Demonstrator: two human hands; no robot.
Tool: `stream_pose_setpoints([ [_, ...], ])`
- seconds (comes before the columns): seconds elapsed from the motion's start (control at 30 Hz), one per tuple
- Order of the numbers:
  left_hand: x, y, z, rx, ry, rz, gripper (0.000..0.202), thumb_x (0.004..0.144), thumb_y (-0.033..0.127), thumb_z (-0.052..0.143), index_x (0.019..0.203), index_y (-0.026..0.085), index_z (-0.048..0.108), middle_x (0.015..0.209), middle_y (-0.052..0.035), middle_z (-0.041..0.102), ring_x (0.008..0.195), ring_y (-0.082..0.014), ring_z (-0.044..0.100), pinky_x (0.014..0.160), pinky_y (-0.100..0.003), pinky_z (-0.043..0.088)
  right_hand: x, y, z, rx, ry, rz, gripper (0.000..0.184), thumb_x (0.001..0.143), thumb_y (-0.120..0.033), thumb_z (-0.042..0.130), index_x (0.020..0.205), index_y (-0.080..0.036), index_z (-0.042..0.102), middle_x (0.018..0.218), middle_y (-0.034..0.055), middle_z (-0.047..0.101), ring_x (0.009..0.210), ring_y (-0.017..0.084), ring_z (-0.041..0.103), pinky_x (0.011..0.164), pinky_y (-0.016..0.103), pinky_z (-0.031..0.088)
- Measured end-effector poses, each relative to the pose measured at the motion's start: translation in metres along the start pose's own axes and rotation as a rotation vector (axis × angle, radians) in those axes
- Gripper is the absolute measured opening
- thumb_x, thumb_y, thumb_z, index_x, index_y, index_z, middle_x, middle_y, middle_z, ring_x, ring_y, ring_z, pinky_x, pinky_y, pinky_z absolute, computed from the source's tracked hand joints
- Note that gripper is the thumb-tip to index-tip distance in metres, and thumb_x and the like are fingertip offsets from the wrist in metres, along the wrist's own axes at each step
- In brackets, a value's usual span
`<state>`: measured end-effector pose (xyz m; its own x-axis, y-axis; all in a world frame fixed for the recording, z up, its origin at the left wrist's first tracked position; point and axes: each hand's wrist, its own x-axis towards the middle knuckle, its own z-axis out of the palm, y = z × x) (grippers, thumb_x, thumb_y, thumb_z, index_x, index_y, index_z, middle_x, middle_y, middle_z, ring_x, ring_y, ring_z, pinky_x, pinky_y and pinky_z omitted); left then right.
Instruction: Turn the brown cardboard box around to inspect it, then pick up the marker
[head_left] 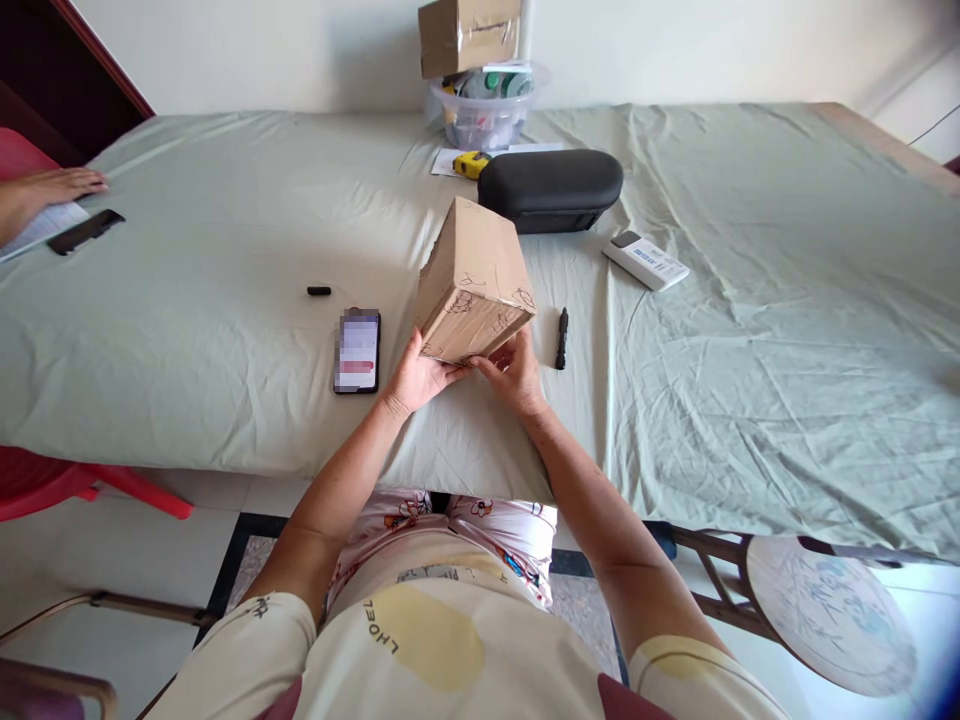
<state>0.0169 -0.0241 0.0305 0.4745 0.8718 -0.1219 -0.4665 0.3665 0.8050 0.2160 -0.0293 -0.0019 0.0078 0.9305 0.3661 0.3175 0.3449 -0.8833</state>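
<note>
Both my hands grip a brown cardboard box (480,265) with scribbled pen marks, tilted above the near part of the table. My left hand (424,375) supports its lower left edge, the palm turned up. On the lower right, my right hand (517,375) has its thumb at the bottom edge and its other fingers partly hidden by the box. To the left lies a phone (358,350) with its screen lit. A black pen (562,338) rests to the right of the box, and a small black pen cap (319,291) sits on the far left.
Behind the box are a black case (551,185), a yellow tape measure (471,164) and a plastic tub (487,115) below another carton (469,38). A white device (646,262) lies right. Another person's hand (64,187) rests at the left edge near a dark object (86,231).
</note>
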Motion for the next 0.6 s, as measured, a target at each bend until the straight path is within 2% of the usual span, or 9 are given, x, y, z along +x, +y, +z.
stream_pose_setpoints([
  [0.1, -0.001, 0.001, 0.003, -0.01, -0.004, 0.033, 0.103, 0.088, 0.094, 0.038, 0.157, 0.018, 0.047, 0.152, -0.021, 0.062, 0.149, -0.0411, 0.053, 0.119, -0.06, 0.05, -0.001, -0.003, 0.002, -0.081, -0.058, 0.056, 0.087, 0.08, -0.054, 0.084, 0.151, -0.023, 0.045, 0.085, -0.0017, 0.07, 0.064, 0.017, 0.065, 0.057, 0.032, 0.055],
  [0.17, -0.001, 0.001, 0.003, -0.022, -0.002, 0.048, 0.101, 0.089, 0.092, 0.038, 0.157, 0.019, 0.047, 0.153, -0.0205, 0.062, 0.149, -0.0408, 0.053, 0.118, -0.06, 0.05, -0.001, -0.007, 0.003, -0.105, -0.076, 0.072, 0.078, 0.08, -0.051, 0.083, 0.144, -0.023, 0.05, 0.086, -0.0012, 0.07, 0.065, 0.017, 0.065, 0.059, 0.032, 0.055],
  [0.4, -0.003, 0.0, 0.001, -0.031, -0.016, -0.018, 0.109, 0.083, 0.096, 0.042, 0.156, 0.016, 0.049, 0.149, -0.0232, 0.064, 0.146, -0.0423, 0.057, 0.118, -0.061, 0.05, -0.001, -0.011, 0.001, -0.133, -0.114, 0.115, 0.065, 0.079, -0.044, 0.081, 0.133, -0.022, 0.052, 0.08, -0.0021, 0.069, 0.066, 0.018, 0.064, 0.063, 0.032, 0.052],
  [0.6, -0.003, 0.0, 0.0, -0.065, -0.05, -0.032, 0.107, 0.081, 0.092, 0.053, 0.154, 0.014, 0.051, 0.147, -0.0241, 0.066, 0.139, -0.0436, 0.062, 0.117, -0.061, 0.05, -0.001, -0.005, 0.0, -0.229, -0.109, 0.102, 0.05, 0.083, -0.041, 0.076, 0.124, -0.022, 0.055, 0.08, -0.0004, 0.071, 0.068, 0.019, 0.065, 0.066, 0.033, 0.052],
])
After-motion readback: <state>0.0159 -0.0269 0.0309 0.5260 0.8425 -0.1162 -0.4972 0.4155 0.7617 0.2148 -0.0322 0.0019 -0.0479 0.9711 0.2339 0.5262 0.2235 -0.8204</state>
